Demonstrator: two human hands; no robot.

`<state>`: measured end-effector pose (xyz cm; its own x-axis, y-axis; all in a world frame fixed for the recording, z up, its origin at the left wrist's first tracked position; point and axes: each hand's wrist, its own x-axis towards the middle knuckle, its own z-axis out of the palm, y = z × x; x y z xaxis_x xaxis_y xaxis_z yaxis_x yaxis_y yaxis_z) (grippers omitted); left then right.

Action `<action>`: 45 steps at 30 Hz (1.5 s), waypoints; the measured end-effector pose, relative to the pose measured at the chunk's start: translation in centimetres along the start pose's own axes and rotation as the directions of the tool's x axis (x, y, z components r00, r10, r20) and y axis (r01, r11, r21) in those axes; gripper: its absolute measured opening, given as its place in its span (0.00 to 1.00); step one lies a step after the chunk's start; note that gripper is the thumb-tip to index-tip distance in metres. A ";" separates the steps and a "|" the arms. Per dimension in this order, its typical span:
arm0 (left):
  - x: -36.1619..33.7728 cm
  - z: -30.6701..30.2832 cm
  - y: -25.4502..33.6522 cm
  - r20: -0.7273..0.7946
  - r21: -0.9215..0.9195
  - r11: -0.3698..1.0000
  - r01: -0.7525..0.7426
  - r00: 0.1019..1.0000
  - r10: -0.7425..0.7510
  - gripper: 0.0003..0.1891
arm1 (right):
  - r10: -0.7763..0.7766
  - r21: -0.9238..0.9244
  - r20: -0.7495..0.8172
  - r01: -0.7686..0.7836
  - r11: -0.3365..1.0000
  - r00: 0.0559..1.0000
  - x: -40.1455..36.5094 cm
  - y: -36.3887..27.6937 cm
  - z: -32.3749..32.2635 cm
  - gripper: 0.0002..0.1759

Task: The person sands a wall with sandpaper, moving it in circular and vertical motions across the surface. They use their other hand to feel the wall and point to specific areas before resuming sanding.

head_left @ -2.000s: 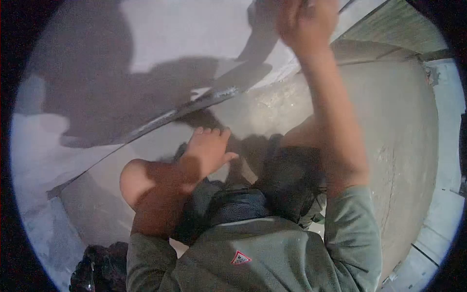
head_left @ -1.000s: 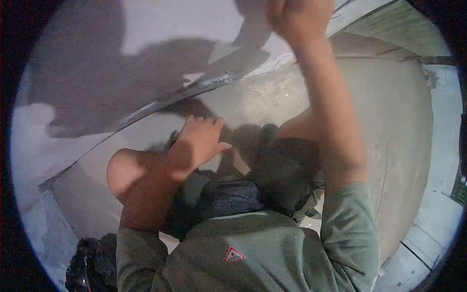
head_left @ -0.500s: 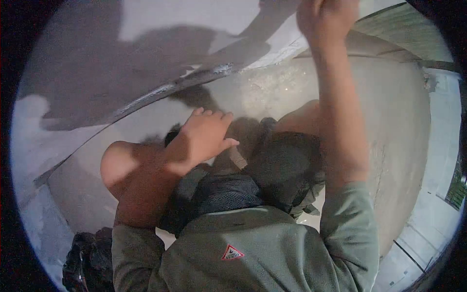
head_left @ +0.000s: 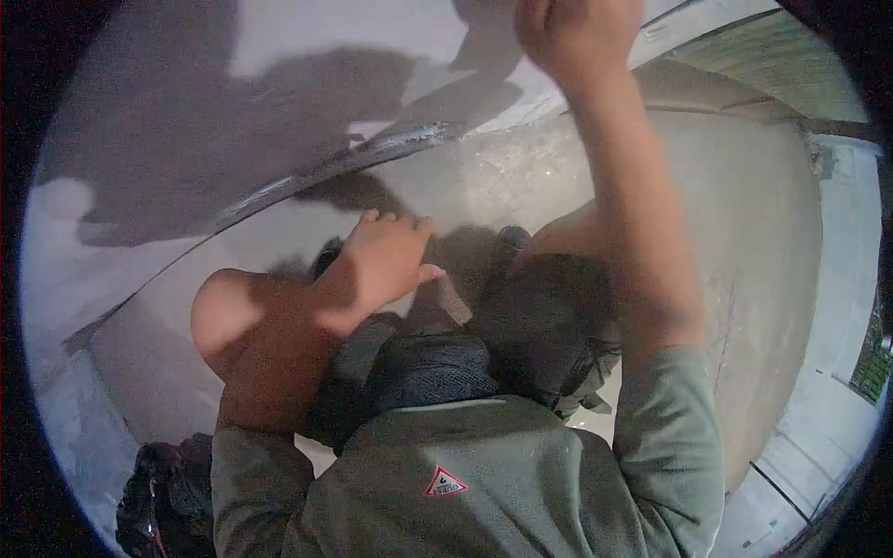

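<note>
My left hand (head_left: 386,253) hangs over my lap between my knees, its fingers stretched out and nothing in them. Just beyond its thumb a small tan strip (head_left: 454,299) shows; I cannot make out what it is. My right hand (head_left: 588,42) is raised against the pale wall-like surface (head_left: 316,33) at the top of the view. Its fingers are curled, and the top edge cuts them off, so whatever they hold is hidden. Dark shadows of my head and arm fall across that surface.
I squat on a grey floor (head_left: 753,232); a whitish wet-looking patch (head_left: 521,172) lies ahead. A dark rough seam (head_left: 326,167) runs along the foot of the pale surface. A black plastic bag (head_left: 167,498) sits at lower left. Pale blocks (head_left: 846,232) edge the floor at right.
My right hand and forearm have moved left along the pale surface, and their shadow has shifted. My left hand has hardly moved.
</note>
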<state>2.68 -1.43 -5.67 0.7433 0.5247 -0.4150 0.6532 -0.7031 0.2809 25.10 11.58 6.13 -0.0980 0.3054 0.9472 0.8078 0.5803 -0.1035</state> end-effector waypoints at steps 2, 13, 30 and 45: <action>0.2 -0.4 0.0 -0.012 -0.014 1.000 -0.012 1.000 0.011 0.34 | -0.149 -0.178 0.185 0.182 0.967 0.971 -0.3 4.5 -2.7 0.26; 0.1 -0.4 0.2 0.025 -0.024 1.000 0.002 1.000 -0.002 0.34 | 0.098 0.070 0.460 -0.146 0.987 0.883 3.0 6.8 -6.8 0.25; 0.4 -1.0 0.6 0.062 -0.028 1.000 -0.007 0.998 0.009 0.32 | -0.284 -0.136 -0.058 0.275 0.952 0.957 -1.0 3.6 0.6 0.23; -0.5 -1.3 0.4 -0.051 -0.032 0.999 -0.010 0.999 0.008 0.34 | 0.047 -0.103 0.103 -0.037 0.994 0.994 -1.9 3.5 -2.2 0.25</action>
<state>2.72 -1.34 -4.20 0.7548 0.5430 -0.3680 0.6504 -0.6925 0.3122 29.40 11.34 4.65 -0.1188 0.4084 0.9050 0.8664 0.4879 -0.1064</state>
